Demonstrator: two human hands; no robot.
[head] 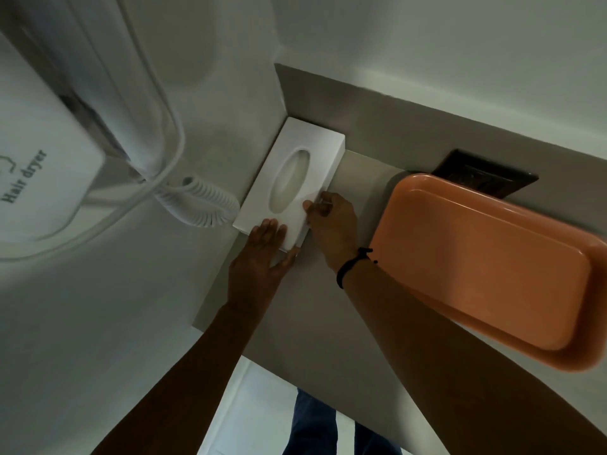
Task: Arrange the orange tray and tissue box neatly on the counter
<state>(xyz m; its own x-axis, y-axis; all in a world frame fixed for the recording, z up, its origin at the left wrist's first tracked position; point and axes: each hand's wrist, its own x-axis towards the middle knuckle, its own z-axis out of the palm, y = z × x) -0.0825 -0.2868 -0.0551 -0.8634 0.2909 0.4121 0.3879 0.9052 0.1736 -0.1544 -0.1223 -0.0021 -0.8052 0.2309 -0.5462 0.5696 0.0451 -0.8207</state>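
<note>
A white tissue box with an oval opening lies in the far left corner of the grey counter, its long side against the left wall. My left hand rests flat on the box's near end, fingers spread. My right hand presses against the box's near right side, fingers curled on its edge; a black band circles that wrist. The orange tray lies empty on the counter to the right, apart from the box and both hands.
A wall-mounted white hair dryer with a coiled cord hangs on the left wall, the cord close to the box. A dark wall socket plate sits behind the tray. The counter's front edge runs near my legs.
</note>
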